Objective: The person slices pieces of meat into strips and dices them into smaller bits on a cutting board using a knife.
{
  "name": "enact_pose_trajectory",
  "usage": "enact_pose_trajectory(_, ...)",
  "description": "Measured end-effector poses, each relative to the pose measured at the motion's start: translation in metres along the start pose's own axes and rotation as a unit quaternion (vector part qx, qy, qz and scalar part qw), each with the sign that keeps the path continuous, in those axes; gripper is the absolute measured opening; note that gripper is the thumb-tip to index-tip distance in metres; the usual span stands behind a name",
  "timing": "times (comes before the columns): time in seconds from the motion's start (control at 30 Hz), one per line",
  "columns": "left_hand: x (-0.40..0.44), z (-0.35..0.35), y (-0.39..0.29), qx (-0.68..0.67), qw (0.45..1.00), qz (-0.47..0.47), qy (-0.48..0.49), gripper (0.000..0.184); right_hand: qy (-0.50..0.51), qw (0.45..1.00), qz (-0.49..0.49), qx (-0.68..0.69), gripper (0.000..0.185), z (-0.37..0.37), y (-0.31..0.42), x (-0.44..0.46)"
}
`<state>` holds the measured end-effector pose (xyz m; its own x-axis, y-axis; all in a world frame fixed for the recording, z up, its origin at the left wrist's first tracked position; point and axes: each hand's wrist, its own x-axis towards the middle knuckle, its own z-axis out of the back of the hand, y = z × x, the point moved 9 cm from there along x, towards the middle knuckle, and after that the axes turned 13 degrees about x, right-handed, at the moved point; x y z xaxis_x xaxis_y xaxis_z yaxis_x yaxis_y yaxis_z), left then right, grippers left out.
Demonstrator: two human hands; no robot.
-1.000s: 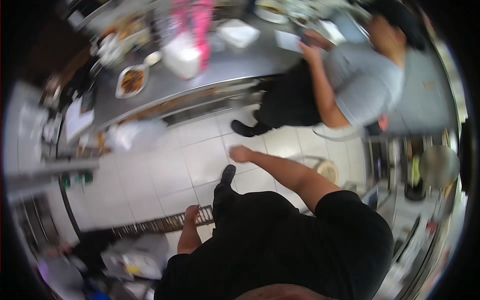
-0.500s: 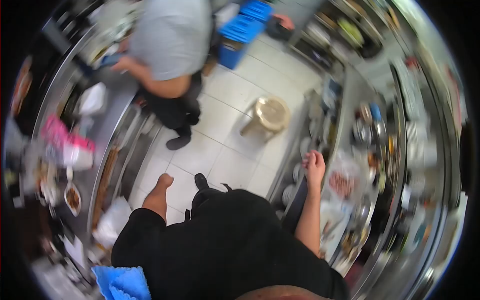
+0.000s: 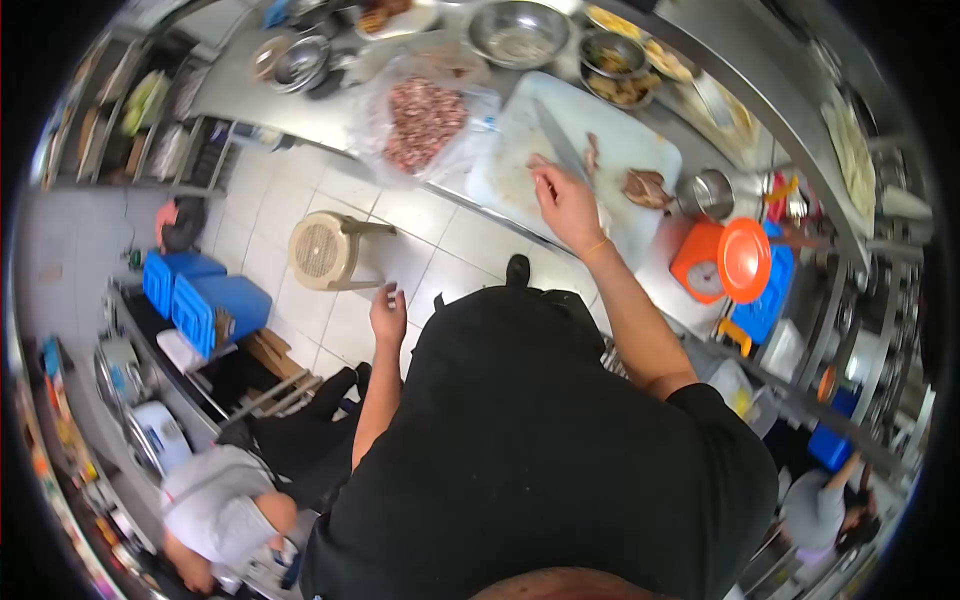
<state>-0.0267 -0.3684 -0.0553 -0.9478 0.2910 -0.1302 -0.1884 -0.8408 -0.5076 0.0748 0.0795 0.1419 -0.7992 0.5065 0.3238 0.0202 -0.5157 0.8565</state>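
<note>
My right hand (image 3: 568,208) is over the near edge of a white cutting board (image 3: 510,140), fingers loosely apart and holding nothing I can see. Just beyond it lies a knife (image 3: 562,140), its blade pointing away; the handle end is partly hidden by my hand. To the right of the blade are a thin strip of meat (image 3: 592,153) and a darker piece of meat (image 3: 648,188). A plastic bag of chopped meat (image 3: 425,122) rests left of the board. My left hand (image 3: 388,314) hangs over the floor near a beige stool (image 3: 330,250), fingers slightly bent and empty.
Metal bowls (image 3: 518,35) line the back of the counter. An orange scale (image 3: 700,262) and a small metal pot (image 3: 708,193) stand right of the board. Blue bins (image 3: 215,305) are at left. One person (image 3: 225,505) is at lower left, another (image 3: 815,510) at lower right.
My body and view have turned right to face the counter with the cutting board. My right hand has come over the board. The stool and the other person now appear farther left.
</note>
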Motion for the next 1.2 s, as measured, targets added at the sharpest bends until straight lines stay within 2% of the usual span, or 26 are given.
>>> enact_pose_trajectory(0.07, 0.039, 0.015, -0.07, 0.003, 0.998, -0.064, 0.01, 0.025, -0.036, 0.993, -0.086, -0.077, 0.015, 0.04, -0.022, -0.008)
enact_pose_trajectory(0.13, 0.064, 0.035, -0.163, 0.055, 0.98, -0.189, -0.004, 0.024, -0.071, 0.975, -0.15, -0.146, 0.017, 0.073, -0.047, -0.025)
enact_pose_trajectory(0.17, 0.072, 0.04, -0.208, 0.077, 0.961, -0.265, -0.017, 0.025, -0.058, 0.965, -0.183, -0.18, 0.029, 0.082, -0.052, -0.037)
enact_pose_trajectory(0.27, 0.089, 0.017, -0.306, 0.037, 0.913, -0.404, 0.032, 0.031, -0.02, 0.944, -0.194, -0.267, 0.045, 0.08, -0.068, -0.073)
enact_pose_trajectory(0.3, 0.093, -0.001, -0.326, 0.018, 0.904, -0.422, 0.063, 0.035, 0.001, 0.93, -0.256, -0.263, 0.058, 0.074, -0.069, -0.08)
enact_pose_trajectory(0.37, 0.096, -0.032, -0.361, 0.014, 0.863, -0.5, 0.077, 0.045, 0.011, 0.922, -0.259, -0.289, 0.06, 0.059, -0.082, -0.088)
enact_pose_trajectory(0.43, 0.102, -0.054, -0.39, 0.037, 0.844, -0.528, 0.083, 0.048, -0.004, 0.921, -0.258, -0.293, 0.056, 0.045, -0.09, -0.089)
enact_pose_trajectory(0.57, 0.117, -0.087, -0.412, 0.078, 0.81, -0.575, 0.089, 0.053, -0.028, 0.899, -0.285, -0.33, 0.043, 0.029, -0.086, -0.075)
enact_pose_trajectory(0.67, 0.124, -0.102, -0.414, 0.098, 0.774, -0.614, 0.117, 0.045, -0.034, 0.885, -0.356, -0.3, 0.039, 0.027, -0.077, -0.068)
enact_pose_trajectory(0.87, 0.136, -0.108, -0.42, 0.054, 0.748, -0.649, 0.13, 0.03, -0.116, 0.885, -0.371, -0.257, 0.033, 0.044, -0.052, -0.086)
enact_pose_trajectory(0.97, 0.135, -0.116, -0.425, 0.054, 0.736, -0.659, 0.142, 0.031, -0.127, 0.862, -0.423, -0.248, 0.03, 0.058, -0.061, -0.11)
enact_pose_trajectory(1.07, 0.135, -0.123, -0.434, 0.096, 0.722, -0.659, 0.188, 0.031, -0.111, 0.858, -0.431, -0.257, 0.029, 0.066, -0.067, -0.122)
enact_pose_trajectory(1.2, 0.137, -0.118, -0.458, 0.073, 0.756, -0.626, 0.175, 0.037, -0.104, 0.863, -0.435, -0.236, 0.03, 0.066, -0.066, -0.131)
